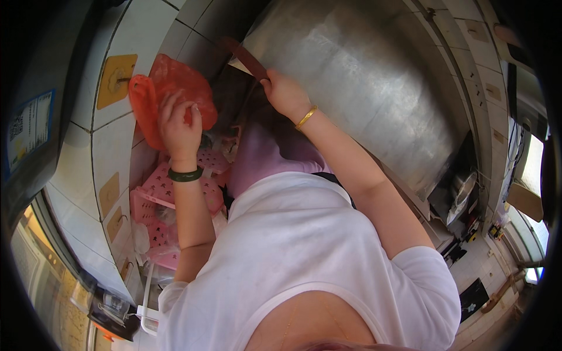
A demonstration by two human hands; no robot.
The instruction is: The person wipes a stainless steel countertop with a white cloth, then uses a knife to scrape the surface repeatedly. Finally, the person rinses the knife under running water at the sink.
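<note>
A red plastic bag [189,83] hangs against the tiled wall from a hook on a yellow adhesive pad [117,81]. My left hand [181,127], with a dark green bangle at the wrist, is at the bag with curled fingers. Whether those fingers grip the plastic or only rest against it, I cannot tell. My right hand [283,92], wearing a gold bangle, is closed around one end of a long, flat, dark red object [249,59]. Its far end is blurred and points up and left, past the corner of a metal countertop [342,87].
Pink perforated plastic baskets [153,188] holding clear bags stand below my left forearm. A dark metal appliance [52,87] with a printed label juts out at the left. Several adhesive hooks line the tiled wall [79,184]. A pan [463,191] is at the far right.
</note>
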